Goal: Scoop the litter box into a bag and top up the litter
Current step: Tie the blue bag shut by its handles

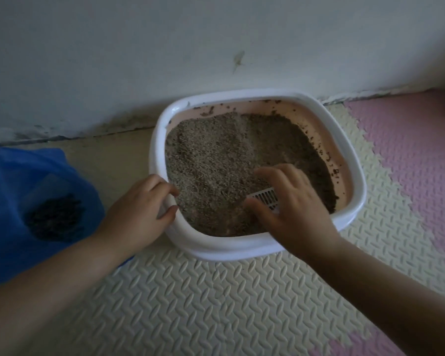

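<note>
Head view, left hand (139, 211) fingers curled over box (216, 249) rim, right hand (288, 206) fingers curled round white scoop (266, 197) beneath them on litter (216, 160), blue bag (23, 176) well left of left fingers.

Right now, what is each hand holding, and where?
Left hand grips the box by its near-left rim. Right hand holds the scoop over its slotted head; the handle is hidden.

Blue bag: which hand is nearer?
Left. The left hand grips the litter box rim just right of the blue bag; the right hand holds the litter scoop inside the box, farther right.
</note>
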The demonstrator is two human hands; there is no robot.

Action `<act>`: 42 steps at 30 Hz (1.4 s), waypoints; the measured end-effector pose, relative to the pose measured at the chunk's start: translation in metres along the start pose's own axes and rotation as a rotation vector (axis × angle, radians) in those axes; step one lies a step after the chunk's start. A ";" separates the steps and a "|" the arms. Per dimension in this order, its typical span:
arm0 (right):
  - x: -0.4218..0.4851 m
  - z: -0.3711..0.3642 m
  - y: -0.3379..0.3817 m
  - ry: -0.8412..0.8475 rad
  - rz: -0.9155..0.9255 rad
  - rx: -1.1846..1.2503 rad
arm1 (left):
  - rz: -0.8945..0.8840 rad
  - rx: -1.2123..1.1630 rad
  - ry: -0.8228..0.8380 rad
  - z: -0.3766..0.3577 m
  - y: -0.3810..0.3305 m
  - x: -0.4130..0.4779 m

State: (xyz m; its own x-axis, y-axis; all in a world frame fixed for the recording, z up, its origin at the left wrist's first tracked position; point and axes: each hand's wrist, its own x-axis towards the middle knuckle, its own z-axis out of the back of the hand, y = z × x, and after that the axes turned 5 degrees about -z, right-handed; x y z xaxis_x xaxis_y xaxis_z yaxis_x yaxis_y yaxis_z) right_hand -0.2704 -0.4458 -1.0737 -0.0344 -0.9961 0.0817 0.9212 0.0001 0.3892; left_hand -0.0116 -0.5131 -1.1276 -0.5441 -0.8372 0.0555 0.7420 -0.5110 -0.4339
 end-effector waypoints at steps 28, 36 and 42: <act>0.073 -0.144 0.189 0.663 0.751 -0.372 | 0.528 0.266 -0.175 0.120 0.160 -0.033; 0.064 -0.146 0.184 0.858 0.562 -0.379 | 0.602 -0.259 -0.273 0.109 0.160 -0.022; 0.072 -0.144 0.195 0.808 0.451 -0.266 | 0.613 -0.316 -0.338 0.104 0.163 -0.013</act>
State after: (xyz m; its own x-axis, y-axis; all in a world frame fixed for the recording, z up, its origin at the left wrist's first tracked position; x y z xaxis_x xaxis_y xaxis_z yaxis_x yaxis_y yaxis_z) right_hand -0.0376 -0.5304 -1.1237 0.5307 -0.6674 -0.5224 0.8433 0.4772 0.2471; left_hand 0.1569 -0.6059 -1.1056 0.1161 -0.9928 -0.0281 0.6971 0.1016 -0.7097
